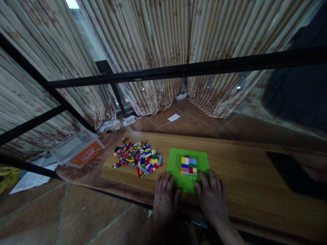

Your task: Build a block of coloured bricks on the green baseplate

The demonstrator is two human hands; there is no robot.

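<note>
Both flat and empty, my left hand (165,197) and right hand (212,197) press the near edge of the green baseplate (175,160), steadying it, I judge. The brick patch (188,165) sits at its centre. Another brick means reaching the pile (139,159) left of it.

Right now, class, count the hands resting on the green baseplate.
2. The left hand lies on the near-left corner of the green baseplate, the right hand on its near-right edge. No others show.

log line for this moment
left hand: open, fingertips at green baseplate edge | right hand: open, on baseplate | brick patch: on baseplate | loose bricks: left of baseplate
</note>
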